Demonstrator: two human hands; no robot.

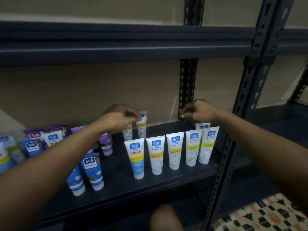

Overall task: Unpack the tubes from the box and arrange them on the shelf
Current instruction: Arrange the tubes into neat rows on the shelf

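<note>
one white plastic tube with a yellow band (141,125) is pinched by its crimp under the left hand (122,116), at the dark metal shelf (166,180) back row; seat it upright straight below the grip, while the right hand (198,110), fingers curled, shows no clear hold.

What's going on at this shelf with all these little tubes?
A person is standing tubes on a dark shelf. The left hand pinches the top of a back tube behind the front row, where five white tubes stand cap-down. The right hand hovers above the row's right end with fingers curled; whether it holds anything is unclear. Blue tubes and purple tubes stand further left.
</note>
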